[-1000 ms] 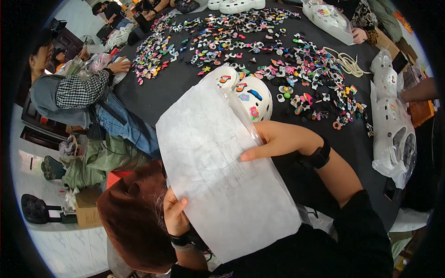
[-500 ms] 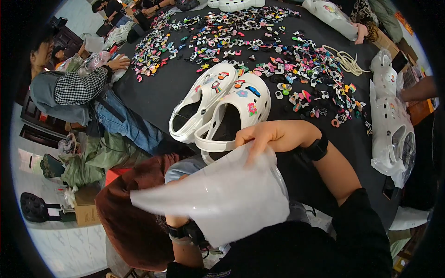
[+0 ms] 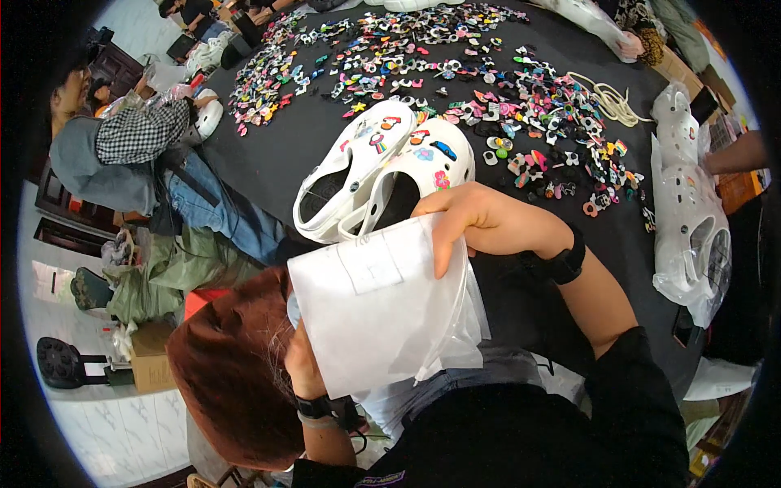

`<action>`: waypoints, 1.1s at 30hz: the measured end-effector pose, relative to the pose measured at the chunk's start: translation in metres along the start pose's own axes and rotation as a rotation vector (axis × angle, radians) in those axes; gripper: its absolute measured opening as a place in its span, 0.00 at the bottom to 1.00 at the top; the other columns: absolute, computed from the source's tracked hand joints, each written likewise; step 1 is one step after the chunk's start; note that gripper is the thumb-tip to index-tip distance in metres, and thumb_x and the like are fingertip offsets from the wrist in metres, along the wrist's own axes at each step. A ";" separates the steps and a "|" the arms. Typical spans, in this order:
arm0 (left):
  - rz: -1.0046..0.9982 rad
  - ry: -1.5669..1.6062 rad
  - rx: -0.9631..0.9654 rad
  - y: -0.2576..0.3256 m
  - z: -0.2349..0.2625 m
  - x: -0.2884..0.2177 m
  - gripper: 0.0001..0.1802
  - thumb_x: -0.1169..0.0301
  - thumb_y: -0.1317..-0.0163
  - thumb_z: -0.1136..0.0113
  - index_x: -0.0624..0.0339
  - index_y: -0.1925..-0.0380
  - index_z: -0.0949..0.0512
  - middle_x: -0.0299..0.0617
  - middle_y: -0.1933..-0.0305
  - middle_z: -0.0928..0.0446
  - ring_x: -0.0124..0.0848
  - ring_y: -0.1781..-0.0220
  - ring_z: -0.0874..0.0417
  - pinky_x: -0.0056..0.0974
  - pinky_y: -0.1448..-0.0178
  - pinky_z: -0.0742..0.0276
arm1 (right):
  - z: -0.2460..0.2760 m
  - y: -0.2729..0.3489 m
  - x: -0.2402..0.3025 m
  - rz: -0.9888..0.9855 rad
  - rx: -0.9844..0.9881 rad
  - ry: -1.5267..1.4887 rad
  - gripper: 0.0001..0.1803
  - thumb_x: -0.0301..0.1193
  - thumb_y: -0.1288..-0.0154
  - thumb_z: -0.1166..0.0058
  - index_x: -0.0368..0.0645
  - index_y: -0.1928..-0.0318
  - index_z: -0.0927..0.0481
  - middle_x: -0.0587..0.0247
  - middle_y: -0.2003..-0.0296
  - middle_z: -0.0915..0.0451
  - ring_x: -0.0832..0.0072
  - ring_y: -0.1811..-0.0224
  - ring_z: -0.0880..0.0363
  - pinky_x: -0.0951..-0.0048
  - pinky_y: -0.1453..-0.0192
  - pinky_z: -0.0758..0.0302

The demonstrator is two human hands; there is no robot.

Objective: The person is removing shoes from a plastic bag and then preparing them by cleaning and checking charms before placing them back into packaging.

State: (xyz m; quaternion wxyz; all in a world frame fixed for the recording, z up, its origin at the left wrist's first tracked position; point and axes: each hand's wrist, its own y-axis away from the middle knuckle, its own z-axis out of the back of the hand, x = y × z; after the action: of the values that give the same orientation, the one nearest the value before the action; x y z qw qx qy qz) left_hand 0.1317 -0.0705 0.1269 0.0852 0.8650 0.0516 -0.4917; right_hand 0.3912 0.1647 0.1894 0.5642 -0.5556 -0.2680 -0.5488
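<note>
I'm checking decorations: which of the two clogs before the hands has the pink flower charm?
The right clog, nearer the right hand; the left clog shows a rainbow charm instead.

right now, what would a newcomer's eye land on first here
Probably the bright scatter of small charms over the far part of the black table. Then the pair of white clogs dotted with charms, near the middle, just beyond the white sheet that the right hand grips, the left hand partly hidden behind it. More white clogs in clear plastic lie at the table's right edge.
</note>
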 end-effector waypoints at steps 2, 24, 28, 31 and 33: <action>0.055 0.052 0.042 0.006 -0.013 0.001 0.37 0.58 0.38 0.40 0.70 0.35 0.39 0.52 0.40 0.28 0.40 0.40 0.24 0.42 0.38 0.28 | 0.001 0.002 0.001 0.055 -0.056 0.117 0.19 0.12 0.59 0.55 0.41 0.71 0.13 0.55 0.60 0.20 0.64 0.59 0.21 0.72 0.54 0.27; -0.431 -0.906 -0.552 0.031 -0.049 -0.028 0.16 0.81 0.41 0.37 0.75 0.52 0.24 0.48 0.55 0.19 0.29 0.56 0.20 0.33 0.49 0.26 | -0.056 -0.008 0.004 -0.139 -0.359 -0.601 0.59 0.61 0.37 0.48 0.34 0.27 0.67 0.49 0.41 0.34 0.67 0.39 0.36 0.67 0.39 0.36; -0.575 -0.968 -0.521 0.032 -0.069 -0.023 0.13 0.84 0.40 0.41 0.76 0.54 0.24 0.49 0.56 0.19 0.29 0.58 0.20 0.32 0.51 0.26 | -0.058 -0.008 0.028 -0.192 -0.383 -0.305 0.66 0.53 0.44 0.35 0.31 0.28 0.71 0.40 0.34 0.44 0.59 0.33 0.41 0.65 0.30 0.44; -0.544 -0.861 -0.534 0.033 -0.067 -0.029 0.15 0.84 0.39 0.42 0.76 0.52 0.25 0.49 0.54 0.20 0.30 0.56 0.20 0.33 0.49 0.26 | -0.056 -0.007 0.027 -0.180 -0.322 -0.152 0.71 0.44 0.52 0.27 0.36 0.27 0.73 0.42 0.33 0.45 0.60 0.30 0.44 0.64 0.27 0.49; -0.529 -0.595 -0.547 0.028 -0.068 -0.031 0.17 0.83 0.39 0.41 0.76 0.50 0.26 0.50 0.53 0.20 0.32 0.55 0.19 0.34 0.47 0.25 | -0.054 -0.007 0.028 -0.181 -0.304 -0.175 0.73 0.38 0.55 0.23 0.41 0.26 0.74 0.48 0.33 0.42 0.63 0.29 0.44 0.64 0.27 0.49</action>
State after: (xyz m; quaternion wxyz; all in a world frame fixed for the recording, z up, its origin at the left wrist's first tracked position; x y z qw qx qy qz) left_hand 0.1781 -0.0847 0.1906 0.1924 0.5900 0.3707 -0.6910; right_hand 0.3754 0.1079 0.2042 0.3968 -0.6537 -0.2792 -0.5808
